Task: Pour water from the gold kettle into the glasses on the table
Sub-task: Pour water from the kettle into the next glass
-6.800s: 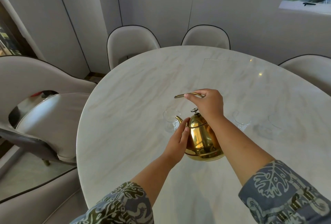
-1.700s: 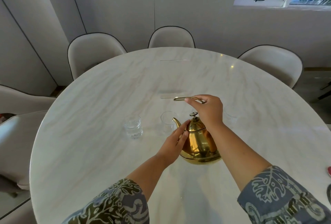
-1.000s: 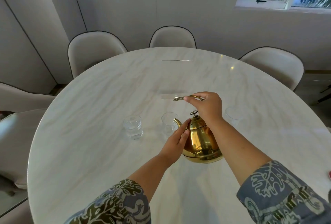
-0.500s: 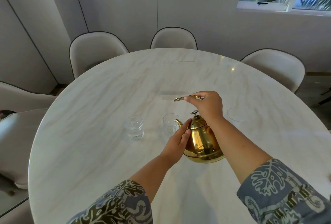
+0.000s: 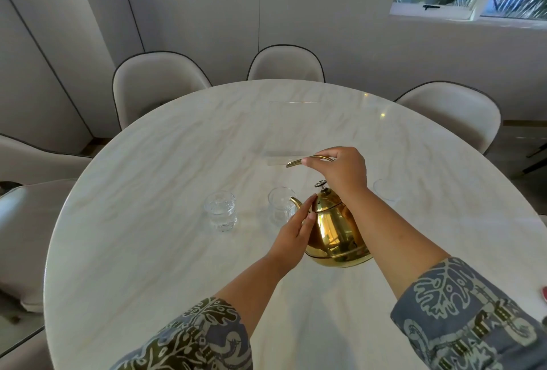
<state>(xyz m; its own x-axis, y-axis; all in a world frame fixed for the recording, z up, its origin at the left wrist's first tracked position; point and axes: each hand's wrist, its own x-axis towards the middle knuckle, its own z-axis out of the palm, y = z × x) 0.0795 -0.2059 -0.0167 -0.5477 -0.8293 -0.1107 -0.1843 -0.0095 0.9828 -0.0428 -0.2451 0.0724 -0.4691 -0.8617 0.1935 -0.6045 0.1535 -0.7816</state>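
Gold kettle (image 5: pixel 334 230) near table centre, tilted toward its spout (image 5: pixel 295 202), base looks lifted off the table (image 5: pixel 148 192) on the near side, can't tell if fully clear. Spout tip sits at the rim of the middle glass (image 5: pixel 281 206), touching or just over it, can't tell which. Right hand (image 5: pixel 340 171) above the lid knob, fingers wrapped shut round the thin handle (image 5: pixel 299 161) that sticks out to the left. Left hand (image 5: pixel 294 236) flat vs kettle's left side, fingers straight and pressed together, tips up by the spout base; not gripping, just bracing. Left glass (image 5: pixel 220 211) w/ water in it, well apart from spout. Third glass (image 5: pixel 384 189) right of the right wrist, near. Lots of bare table all round; far edge and chairs (image 5: pixel 157 85) well clear.
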